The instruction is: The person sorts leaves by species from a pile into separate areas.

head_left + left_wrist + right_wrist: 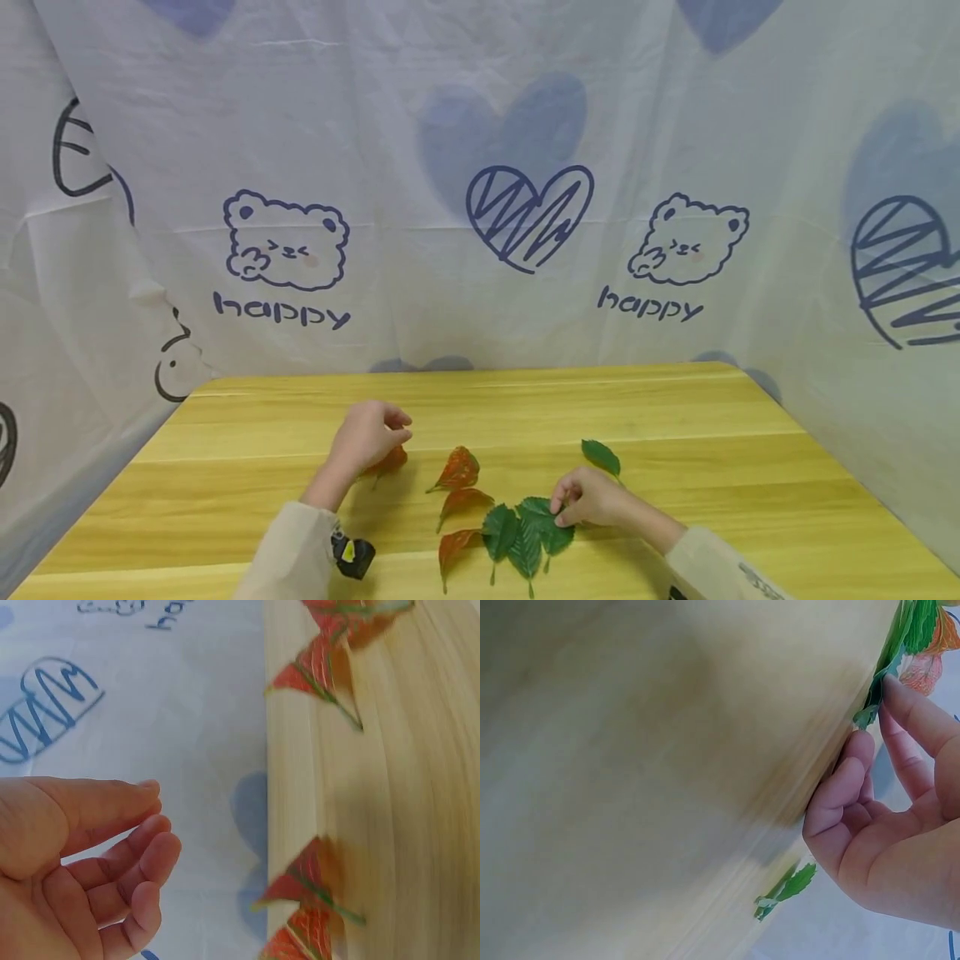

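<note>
My left hand (371, 433) hovers over the left side of the table, fingers loosely bent with nothing between them. Just below it, partly hidden, lies a red leaf (388, 460). More red leaves (459, 468) form a column to its right; the left wrist view shows several red leaves (304, 881) with green stems. At the right, my right hand (592, 497) pinches the edge of a green leaf (557, 537) in an overlapping green cluster. That leaf (891, 656) meets the thumb in the right wrist view. A single green leaf (600, 456) lies beyond the right hand.
The leaves lie on a yellow wood-grain table (675, 408). Behind it hangs a white curtain (420, 292) printed with hearts, bears and "happy". A black device (352, 557) sits at the left wrist, by a beige sleeve (288, 554).
</note>
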`<state>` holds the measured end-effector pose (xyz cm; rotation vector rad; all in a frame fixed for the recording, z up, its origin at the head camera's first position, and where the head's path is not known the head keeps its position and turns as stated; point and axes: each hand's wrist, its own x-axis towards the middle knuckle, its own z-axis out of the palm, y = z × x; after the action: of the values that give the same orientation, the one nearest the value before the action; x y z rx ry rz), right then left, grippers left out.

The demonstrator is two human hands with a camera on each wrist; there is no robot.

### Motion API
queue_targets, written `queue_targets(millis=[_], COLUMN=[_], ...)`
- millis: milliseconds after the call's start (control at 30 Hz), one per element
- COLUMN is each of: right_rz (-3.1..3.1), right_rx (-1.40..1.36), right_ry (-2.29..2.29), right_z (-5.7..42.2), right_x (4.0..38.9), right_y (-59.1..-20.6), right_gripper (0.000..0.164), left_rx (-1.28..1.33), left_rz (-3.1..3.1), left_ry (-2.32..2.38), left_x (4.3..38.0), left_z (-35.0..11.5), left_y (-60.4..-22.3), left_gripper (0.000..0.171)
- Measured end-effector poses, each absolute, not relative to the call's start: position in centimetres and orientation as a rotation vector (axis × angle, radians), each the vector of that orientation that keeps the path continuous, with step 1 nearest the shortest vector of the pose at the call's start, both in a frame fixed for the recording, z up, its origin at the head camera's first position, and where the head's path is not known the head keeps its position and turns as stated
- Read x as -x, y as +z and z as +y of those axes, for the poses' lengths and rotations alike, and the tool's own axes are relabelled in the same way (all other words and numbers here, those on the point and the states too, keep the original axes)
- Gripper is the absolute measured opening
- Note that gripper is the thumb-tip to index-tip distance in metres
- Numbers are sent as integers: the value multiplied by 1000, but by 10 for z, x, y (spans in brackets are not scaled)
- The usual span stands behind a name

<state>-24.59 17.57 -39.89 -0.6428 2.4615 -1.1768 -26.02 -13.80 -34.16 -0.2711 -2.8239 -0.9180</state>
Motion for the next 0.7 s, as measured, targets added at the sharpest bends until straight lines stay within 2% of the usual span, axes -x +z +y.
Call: queue_targets(millis=[500,700], right_rz=[2550,2614], right_rx=[637,612], right_ry=[-1187,-1149], right_z=[175,174], right_x=[241,239], right_y=[-399,-399], right_gripper=[10,19], left_rx=[525,678], left_rz=[-2777,-2761], left_ry=[-987,-953], left_x=[240,234], left_z=[-117,-111], left_y=[-356,-362], left_gripper=[5,5])
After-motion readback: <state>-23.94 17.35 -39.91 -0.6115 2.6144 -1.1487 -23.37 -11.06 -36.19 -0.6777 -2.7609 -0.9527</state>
